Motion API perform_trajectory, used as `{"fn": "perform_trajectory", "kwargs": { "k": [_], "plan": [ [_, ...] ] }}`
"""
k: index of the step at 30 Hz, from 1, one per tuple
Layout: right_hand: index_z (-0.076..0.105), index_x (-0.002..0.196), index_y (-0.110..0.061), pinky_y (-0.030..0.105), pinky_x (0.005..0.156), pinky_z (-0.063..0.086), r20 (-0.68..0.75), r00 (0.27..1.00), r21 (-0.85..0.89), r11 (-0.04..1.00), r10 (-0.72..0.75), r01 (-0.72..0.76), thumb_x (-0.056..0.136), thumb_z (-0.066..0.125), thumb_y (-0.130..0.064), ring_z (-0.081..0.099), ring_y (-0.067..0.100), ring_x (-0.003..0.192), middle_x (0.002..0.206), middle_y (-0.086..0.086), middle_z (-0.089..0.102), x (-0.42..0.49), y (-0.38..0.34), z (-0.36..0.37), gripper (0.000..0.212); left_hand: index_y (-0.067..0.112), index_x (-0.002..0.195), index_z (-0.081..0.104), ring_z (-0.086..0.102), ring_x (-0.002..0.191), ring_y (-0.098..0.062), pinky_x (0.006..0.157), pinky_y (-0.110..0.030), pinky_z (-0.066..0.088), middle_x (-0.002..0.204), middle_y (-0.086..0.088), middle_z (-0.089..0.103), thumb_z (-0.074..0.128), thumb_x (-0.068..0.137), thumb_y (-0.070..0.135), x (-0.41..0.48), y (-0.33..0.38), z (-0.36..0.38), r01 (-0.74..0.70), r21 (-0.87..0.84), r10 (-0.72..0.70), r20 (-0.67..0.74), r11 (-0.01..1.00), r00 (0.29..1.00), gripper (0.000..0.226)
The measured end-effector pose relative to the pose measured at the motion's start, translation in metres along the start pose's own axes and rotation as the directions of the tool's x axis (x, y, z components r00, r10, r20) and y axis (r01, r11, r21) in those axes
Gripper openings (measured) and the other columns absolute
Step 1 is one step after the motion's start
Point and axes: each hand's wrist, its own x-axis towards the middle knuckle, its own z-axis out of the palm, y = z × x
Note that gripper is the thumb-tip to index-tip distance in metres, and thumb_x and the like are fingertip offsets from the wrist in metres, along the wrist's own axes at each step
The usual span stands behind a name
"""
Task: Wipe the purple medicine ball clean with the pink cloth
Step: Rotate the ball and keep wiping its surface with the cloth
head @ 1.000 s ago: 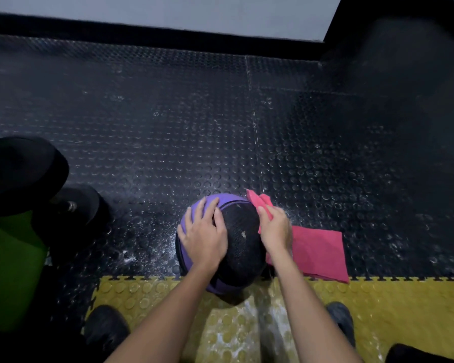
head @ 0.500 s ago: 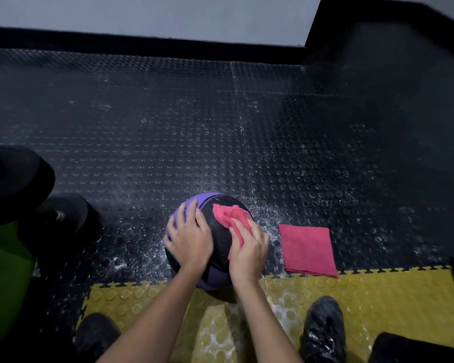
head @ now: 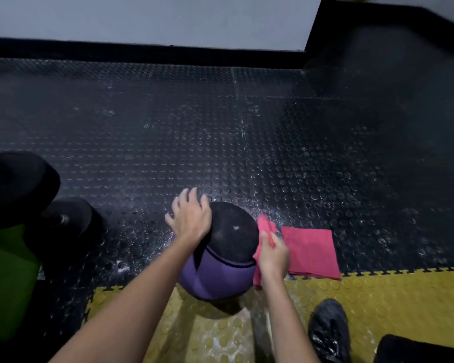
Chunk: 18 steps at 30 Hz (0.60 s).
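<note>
Our left hand (head: 191, 218) rests, fingers spread, on the purple medicine ball (head: 218, 276), likely steadying it; our right hand (head: 273, 254) grips the pink cloth (head: 266, 226) against its side. Wiping looks underway.

The purple medicine ball (head: 218, 273) sits where the black studded floor (head: 168, 140) meets the yellow mat (head: 377, 297). The left hand (head: 190, 218) rests on its upper left side with the fingers spread. The right hand (head: 274, 255) grips the pink cloth (head: 266, 226) and holds it against the ball's right side. A second pink cloth (head: 309, 252) lies folded flat just beside it, on the right.
</note>
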Motion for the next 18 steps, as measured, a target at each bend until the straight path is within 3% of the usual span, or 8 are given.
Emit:
{"fn": "perform_trajectory", "kwargs": {
  "k": [2, 4, 7, 9, 11, 13, 15, 18],
  "plan": [
    [0.065, 0.112, -0.024, 0.028, 0.081, 0.043, -0.001, 0.994, -0.194, 0.975, -0.111, 0.109, 0.090, 0.050, -0.035, 0.058, 0.025, 0.098, 0.115, -0.005, 0.061, -0.011, -0.011, 0.001, 0.029, 0.024, 0.138, 0.043, 0.032, 0.137, -0.024, 0.111, -0.052, 0.023, 0.149, -0.001, 0.037, 0.028, 0.098, 0.040, -0.007, -0.004, 0.015, 0.009, 0.050, -0.012, 0.055, 0.999, 0.998, 0.046],
    [0.064, 0.112, -0.032, 0.023, 0.077, 0.039, 0.060, 0.921, -0.329, 0.864, -0.384, 0.382, 0.089, 0.050, -0.040, 0.048, 0.015, 0.092, 0.119, -0.016, 0.058, -0.033, -0.022, 0.006, 0.028, 0.024, 0.135, 0.047, 0.038, 0.133, -0.025, 0.109, -0.049, 0.028, 0.145, -0.001, 0.044, 0.029, 0.097, 0.038, -0.010, -0.011, 0.018, 0.064, 0.037, -0.065, 0.031, 0.997, 0.997, 0.045],
    [0.066, 0.108, -0.035, 0.013, 0.072, 0.033, 0.111, 0.760, -0.237, 0.726, -0.640, 0.646, 0.086, 0.048, -0.042, 0.045, 0.013, 0.083, 0.116, -0.016, 0.061, -0.048, -0.016, 0.013, 0.030, 0.024, 0.137, 0.047, 0.040, 0.132, -0.024, 0.108, -0.046, 0.031, 0.145, 0.001, 0.044, 0.030, 0.099, 0.036, -0.011, -0.029, 0.008, 0.075, -0.052, -0.076, -0.006, 0.996, 0.997, 0.043],
    [0.069, 0.106, -0.025, 0.013, 0.072, 0.034, 0.011, 0.848, -0.156, 0.837, -0.529, 0.524, 0.087, 0.055, -0.032, 0.054, 0.022, 0.087, 0.111, -0.005, 0.064, -0.036, -0.004, 0.015, 0.025, 0.023, 0.137, 0.047, 0.040, 0.132, -0.022, 0.107, -0.044, 0.033, 0.145, 0.002, 0.045, 0.031, 0.099, 0.036, -0.015, -0.039, 0.004, 0.081, -0.121, -0.084, -0.023, 0.989, 0.996, 0.042],
    [0.067, 0.109, -0.013, 0.022, 0.077, 0.036, -0.035, 0.967, -0.036, 0.967, -0.252, 0.251, 0.089, 0.056, -0.022, 0.057, 0.028, 0.097, 0.112, 0.005, 0.064, -0.019, 0.007, 0.011, 0.024, 0.023, 0.136, 0.048, 0.041, 0.132, -0.022, 0.107, -0.045, 0.033, 0.143, 0.002, 0.046, 0.031, 0.099, 0.036, -0.025, -0.044, 0.007, 0.082, -0.143, -0.091, -0.061, 0.986, 0.994, 0.042],
    [0.067, 0.110, -0.011, 0.027, 0.080, 0.039, -0.048, 0.995, -0.023, 0.996, -0.091, 0.090, 0.090, 0.054, -0.023, 0.058, 0.027, 0.101, 0.112, 0.008, 0.064, -0.012, 0.009, 0.007, 0.026, 0.024, 0.137, 0.046, 0.038, 0.134, -0.021, 0.108, -0.045, 0.031, 0.144, 0.003, 0.045, 0.030, 0.099, 0.037, -0.035, -0.041, 0.013, 0.087, -0.124, -0.100, -0.100, 0.988, 0.990, 0.043],
    [0.069, 0.107, -0.020, 0.031, 0.078, 0.042, -0.099, 0.980, -0.149, 0.976, -0.171, 0.156, 0.088, 0.057, -0.027, 0.056, 0.025, 0.096, 0.115, 0.000, 0.064, -0.026, -0.002, 0.009, 0.023, 0.024, 0.140, 0.041, 0.030, 0.138, -0.020, 0.113, -0.045, 0.024, 0.148, 0.004, 0.039, 0.029, 0.099, 0.037, -0.040, -0.033, 0.019, 0.105, -0.106, -0.116, -0.106, 0.989, 0.988, 0.045],
    [0.067, 0.108, -0.035, 0.025, 0.068, 0.047, -0.071, 0.865, -0.277, 0.843, -0.497, 0.461, 0.087, 0.055, -0.034, 0.045, 0.015, 0.083, 0.117, -0.015, 0.061, -0.071, -0.010, 0.017, 0.024, 0.023, 0.142, 0.038, 0.023, 0.142, -0.019, 0.115, -0.045, 0.017, 0.151, 0.005, 0.033, 0.029, 0.100, 0.038, -0.039, -0.024, 0.021, 0.128, -0.101, -0.136, -0.080, 0.987, 0.987, 0.046]
  ]
}}
